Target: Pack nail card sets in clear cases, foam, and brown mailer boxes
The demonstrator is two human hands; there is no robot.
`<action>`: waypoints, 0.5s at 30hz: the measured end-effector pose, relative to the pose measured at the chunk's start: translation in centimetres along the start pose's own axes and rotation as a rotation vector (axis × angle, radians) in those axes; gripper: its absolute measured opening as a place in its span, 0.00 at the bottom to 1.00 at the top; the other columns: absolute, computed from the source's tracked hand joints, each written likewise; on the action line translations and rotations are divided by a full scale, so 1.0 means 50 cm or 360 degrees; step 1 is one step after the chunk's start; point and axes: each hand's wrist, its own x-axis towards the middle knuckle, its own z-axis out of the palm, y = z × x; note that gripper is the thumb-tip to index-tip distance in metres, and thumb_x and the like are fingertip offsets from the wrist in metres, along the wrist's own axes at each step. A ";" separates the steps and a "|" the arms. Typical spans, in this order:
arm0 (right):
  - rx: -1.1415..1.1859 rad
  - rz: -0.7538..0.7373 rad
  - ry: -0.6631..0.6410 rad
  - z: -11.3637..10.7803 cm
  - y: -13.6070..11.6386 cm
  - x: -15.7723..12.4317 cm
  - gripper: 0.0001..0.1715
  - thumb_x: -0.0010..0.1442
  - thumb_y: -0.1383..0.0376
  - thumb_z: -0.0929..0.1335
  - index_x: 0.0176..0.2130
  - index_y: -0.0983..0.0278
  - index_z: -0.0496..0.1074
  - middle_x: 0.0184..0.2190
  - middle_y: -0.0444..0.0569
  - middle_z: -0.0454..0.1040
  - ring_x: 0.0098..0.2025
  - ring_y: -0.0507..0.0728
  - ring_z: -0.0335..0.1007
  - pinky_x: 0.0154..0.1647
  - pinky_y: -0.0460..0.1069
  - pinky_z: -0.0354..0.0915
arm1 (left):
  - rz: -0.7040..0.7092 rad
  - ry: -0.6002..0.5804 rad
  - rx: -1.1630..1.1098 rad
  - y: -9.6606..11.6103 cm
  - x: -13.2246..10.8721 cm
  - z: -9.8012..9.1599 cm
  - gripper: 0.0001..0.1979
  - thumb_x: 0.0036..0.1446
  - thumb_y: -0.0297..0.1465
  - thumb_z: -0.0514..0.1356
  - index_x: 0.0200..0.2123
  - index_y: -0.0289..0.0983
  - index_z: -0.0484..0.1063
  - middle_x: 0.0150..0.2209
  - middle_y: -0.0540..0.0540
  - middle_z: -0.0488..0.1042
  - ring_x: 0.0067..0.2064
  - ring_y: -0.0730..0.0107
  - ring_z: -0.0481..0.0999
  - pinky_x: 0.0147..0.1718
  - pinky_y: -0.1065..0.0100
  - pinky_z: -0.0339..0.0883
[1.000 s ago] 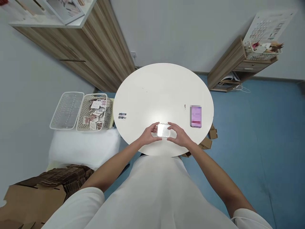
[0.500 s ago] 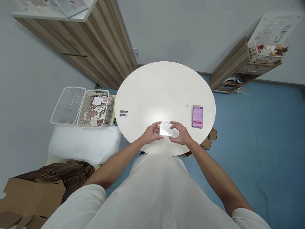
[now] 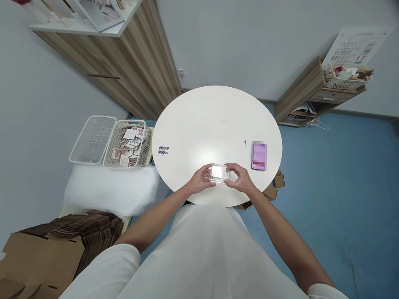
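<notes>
A small clear plastic box (image 3: 220, 172) is held over the near edge of the round white table (image 3: 215, 120). My left hand (image 3: 201, 180) pinches its left end and my right hand (image 3: 240, 178) grips its right end, fingers curled round it. A small strip of dark-patterned stickers (image 3: 163, 150) lies at the table's left edge. A purple phone (image 3: 259, 155) lies at the right edge, with a tiny dark item (image 3: 245, 143) beside it.
Left of the table stand an empty white mesh basket (image 3: 92, 139) and a basket full of small cards (image 3: 129, 143), on a white padded surface (image 3: 112, 189). Flattened cardboard boxes (image 3: 62, 238) lie at lower left. Wooden cabinets stand at back left (image 3: 137, 66) and right (image 3: 307, 91). Small cartons (image 3: 274, 187) sit under the table.
The view has shifted a little. Both hands stay on the clear box and have turned it slightly, keeping it near the table's front edge.
</notes>
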 end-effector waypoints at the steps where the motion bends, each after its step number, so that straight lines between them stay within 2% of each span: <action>1: 0.0004 0.0053 -0.0028 -0.004 -0.004 0.000 0.22 0.39 0.63 0.71 0.37 0.60 0.66 0.43 0.50 0.69 0.42 0.58 0.67 0.43 0.53 0.64 | -0.0006 -0.0008 -0.0011 -0.002 -0.001 0.001 0.38 0.40 0.30 0.67 0.55 0.43 0.55 0.42 0.45 0.64 0.40 0.69 0.69 0.38 0.64 0.67; 4: 0.0079 0.0245 -0.0082 -0.014 -0.010 0.003 0.18 0.45 0.59 0.69 0.38 0.60 0.66 0.42 0.49 0.70 0.37 0.55 0.69 0.39 0.53 0.65 | -0.0018 -0.0021 0.0014 -0.012 -0.004 0.004 0.39 0.42 0.30 0.66 0.57 0.44 0.53 0.41 0.46 0.62 0.36 0.74 0.69 0.36 0.65 0.67; 7: 0.0189 0.0419 0.0015 -0.005 -0.006 0.010 0.15 0.51 0.54 0.65 0.36 0.61 0.66 0.36 0.47 0.70 0.32 0.54 0.69 0.35 0.52 0.66 | -0.0027 -0.0002 0.0079 -0.025 -0.007 0.007 0.39 0.43 0.29 0.65 0.58 0.44 0.52 0.39 0.48 0.62 0.34 0.77 0.68 0.36 0.66 0.67; 11: 0.0241 0.0543 0.0265 0.035 0.016 0.019 0.15 0.54 0.54 0.62 0.37 0.61 0.65 0.35 0.45 0.69 0.29 0.51 0.68 0.36 0.52 0.66 | -0.0009 0.0087 0.0161 -0.040 -0.015 0.010 0.40 0.45 0.28 0.63 0.59 0.46 0.49 0.39 0.48 0.61 0.34 0.77 0.69 0.36 0.66 0.67; 15: 0.0406 0.0673 0.0368 0.078 0.043 0.019 0.21 0.52 0.55 0.63 0.45 0.61 0.63 0.35 0.46 0.69 0.28 0.50 0.67 0.36 0.52 0.67 | 0.0019 0.0133 0.0232 -0.057 -0.024 0.007 0.41 0.46 0.27 0.62 0.60 0.47 0.45 0.40 0.48 0.62 0.34 0.78 0.68 0.38 0.66 0.67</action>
